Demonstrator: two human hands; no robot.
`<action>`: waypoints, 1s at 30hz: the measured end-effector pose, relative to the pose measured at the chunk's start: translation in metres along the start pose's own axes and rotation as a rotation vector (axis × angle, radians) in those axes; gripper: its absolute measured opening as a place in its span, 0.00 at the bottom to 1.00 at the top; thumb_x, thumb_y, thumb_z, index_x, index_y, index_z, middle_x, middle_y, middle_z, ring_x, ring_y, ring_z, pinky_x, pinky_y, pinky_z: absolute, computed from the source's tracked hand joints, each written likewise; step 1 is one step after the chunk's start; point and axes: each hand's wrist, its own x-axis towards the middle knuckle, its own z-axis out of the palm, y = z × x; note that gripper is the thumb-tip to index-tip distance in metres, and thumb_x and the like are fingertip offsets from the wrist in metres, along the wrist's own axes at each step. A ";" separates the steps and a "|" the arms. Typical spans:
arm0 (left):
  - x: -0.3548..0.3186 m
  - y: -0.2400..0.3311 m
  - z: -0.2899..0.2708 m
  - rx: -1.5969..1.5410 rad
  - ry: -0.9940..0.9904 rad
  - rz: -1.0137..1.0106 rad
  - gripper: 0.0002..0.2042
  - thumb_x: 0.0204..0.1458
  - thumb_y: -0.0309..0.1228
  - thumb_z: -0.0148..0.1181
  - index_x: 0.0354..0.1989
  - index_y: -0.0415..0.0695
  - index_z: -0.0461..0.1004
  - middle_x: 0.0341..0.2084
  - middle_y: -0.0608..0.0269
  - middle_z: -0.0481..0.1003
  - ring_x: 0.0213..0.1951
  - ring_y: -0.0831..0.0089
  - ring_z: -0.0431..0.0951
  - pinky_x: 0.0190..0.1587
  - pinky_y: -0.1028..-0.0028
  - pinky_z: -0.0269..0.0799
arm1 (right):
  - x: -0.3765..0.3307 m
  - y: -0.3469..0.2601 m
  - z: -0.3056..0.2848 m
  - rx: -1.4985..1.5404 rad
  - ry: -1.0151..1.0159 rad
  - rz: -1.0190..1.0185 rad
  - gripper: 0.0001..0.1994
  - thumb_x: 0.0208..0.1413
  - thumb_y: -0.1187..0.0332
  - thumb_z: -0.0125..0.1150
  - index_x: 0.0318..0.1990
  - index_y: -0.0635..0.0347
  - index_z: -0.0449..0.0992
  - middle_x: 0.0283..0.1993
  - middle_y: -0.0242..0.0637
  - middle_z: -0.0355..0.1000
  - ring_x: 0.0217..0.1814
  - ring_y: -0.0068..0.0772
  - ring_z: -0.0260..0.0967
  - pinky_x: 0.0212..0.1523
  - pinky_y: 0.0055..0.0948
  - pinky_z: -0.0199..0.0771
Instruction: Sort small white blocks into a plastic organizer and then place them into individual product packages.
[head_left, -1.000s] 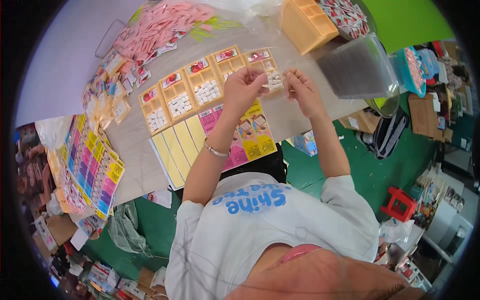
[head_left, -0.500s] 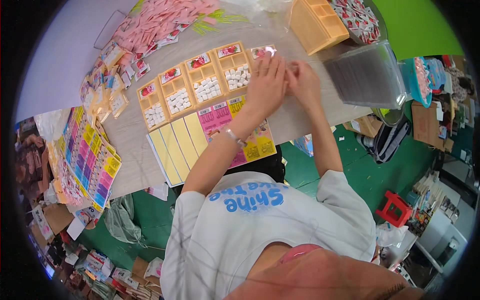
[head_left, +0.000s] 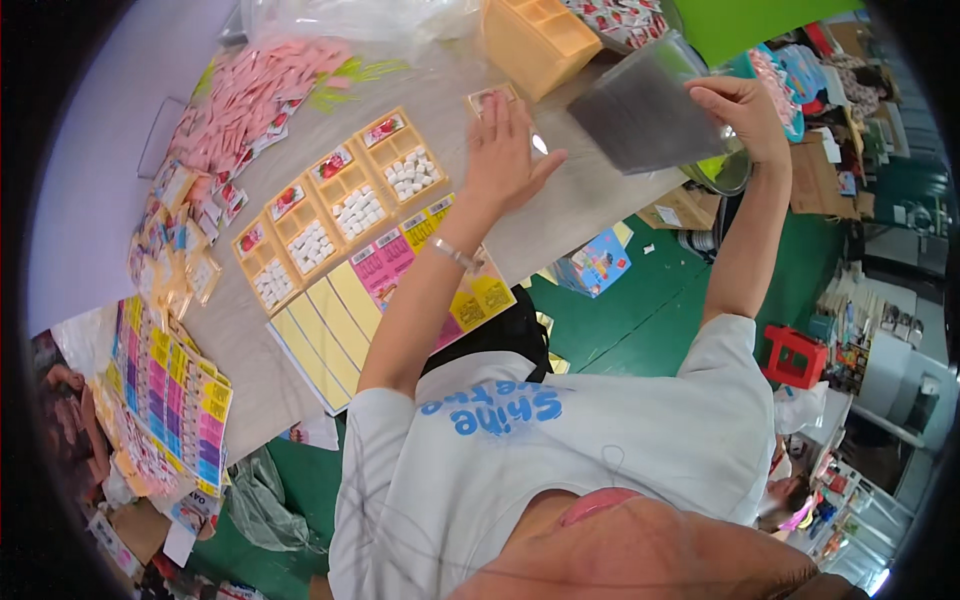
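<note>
Several cream compartment trays (head_left: pixel 340 190) stand in a slanted row, each with a strawberry-print packet at its far end and small white cubes in its near part. My left hand (head_left: pixel 505 155) lies flat over the table at the row's right end, thumb spread. Its fingertips rest on a strawberry-print packet (head_left: pixel 491 98) at the far end of another cream tray, mostly hidden by the hand. Out to the right, my right hand (head_left: pixel 748 112) pinches the near right corner of a stack of clear plastic covers (head_left: pixel 645 110).
Printed colour sheets (head_left: pixel 405 250) lie in front of the trays. A pile of pink sachets (head_left: pixel 260 95) spreads at the far left, with small filled packs (head_left: pixel 170 245) nearer. Stacked cream trays (head_left: pixel 535 45) stand behind. A red stool (head_left: pixel 795 355) is on the green floor.
My right hand has left my left hand's side and moved right to the clear plastic stack. My left hand stays over the end tray, thumb now spread. The whole view has shifted.
</note>
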 end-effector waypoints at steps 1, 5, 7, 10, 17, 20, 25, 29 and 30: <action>-0.009 0.005 -0.013 -0.018 0.005 0.006 0.45 0.59 0.59 0.52 0.72 0.33 0.50 0.72 0.39 0.51 0.75 0.43 0.41 0.74 0.46 0.37 | 0.000 0.006 -0.005 0.068 -0.055 0.066 0.11 0.57 0.63 0.70 0.43 0.60 0.86 0.29 0.21 0.76 0.28 0.12 0.66 0.29 0.15 0.64; -0.047 0.002 -0.059 -0.206 0.000 -0.025 0.38 0.62 0.49 0.55 0.71 0.34 0.52 0.70 0.38 0.55 0.72 0.41 0.52 0.72 0.49 0.47 | 0.005 0.017 -0.011 0.157 -0.121 0.151 0.11 0.58 0.62 0.69 0.43 0.58 0.86 0.29 0.21 0.76 0.27 0.09 0.64 0.25 0.13 0.60; -0.066 -0.004 -0.078 -0.314 -0.019 -0.066 0.35 0.63 0.46 0.54 0.71 0.35 0.54 0.68 0.38 0.58 0.70 0.42 0.56 0.71 0.52 0.51 | 0.005 0.014 -0.010 0.172 -0.128 0.149 0.11 0.58 0.62 0.69 0.43 0.58 0.86 0.29 0.21 0.76 0.27 0.09 0.65 0.25 0.13 0.60; -0.084 -0.005 -0.100 -0.494 -0.040 -0.118 0.29 0.65 0.41 0.52 0.70 0.36 0.57 0.65 0.38 0.63 0.67 0.45 0.62 0.69 0.57 0.57 | 0.005 0.014 -0.009 0.184 -0.111 0.160 0.11 0.59 0.62 0.69 0.42 0.58 0.86 0.29 0.21 0.75 0.26 0.08 0.65 0.24 0.12 0.60; -0.124 -0.019 -0.115 -0.679 -0.010 -0.197 0.22 0.66 0.36 0.51 0.65 0.41 0.67 0.58 0.44 0.72 0.58 0.53 0.73 0.63 0.62 0.67 | 0.005 0.009 0.011 -0.351 -0.021 -0.051 0.12 0.64 0.62 0.62 0.39 0.65 0.80 0.32 0.25 0.77 0.31 0.17 0.70 0.33 0.21 0.69; -0.136 -0.034 -0.124 -0.747 -0.021 -0.255 0.21 0.62 0.32 0.57 0.63 0.40 0.69 0.54 0.50 0.76 0.53 0.61 0.77 0.56 0.65 0.73 | -0.008 -0.012 0.013 -0.720 0.383 -0.355 0.13 0.67 0.64 0.56 0.38 0.68 0.76 0.34 0.29 0.75 0.35 0.23 0.70 0.39 0.25 0.69; -0.121 -0.024 -0.136 -0.989 0.165 -0.391 0.22 0.55 0.26 0.66 0.59 0.40 0.73 0.46 0.56 0.80 0.46 0.73 0.80 0.48 0.74 0.76 | -0.048 -0.068 0.058 0.455 0.387 -0.323 0.11 0.70 0.62 0.50 0.43 0.59 0.76 0.31 0.29 0.65 0.29 0.16 0.57 0.31 0.19 0.57; -0.094 -0.015 -0.146 -1.342 0.204 -0.575 0.18 0.54 0.26 0.68 0.53 0.36 0.77 0.36 0.58 0.82 0.38 0.76 0.82 0.43 0.77 0.79 | -0.035 -0.060 0.229 0.680 -0.249 0.117 0.12 0.70 0.58 0.52 0.45 0.55 0.76 0.31 0.22 0.66 0.27 0.13 0.59 0.26 0.18 0.60; -0.089 -0.024 -0.147 -1.334 0.222 -0.575 0.18 0.54 0.26 0.68 0.53 0.36 0.77 0.36 0.58 0.82 0.38 0.76 0.82 0.43 0.77 0.79 | -0.028 -0.053 0.263 0.898 -0.338 0.179 0.11 0.69 0.59 0.53 0.44 0.55 0.76 0.31 0.22 0.68 0.26 0.13 0.60 0.26 0.17 0.61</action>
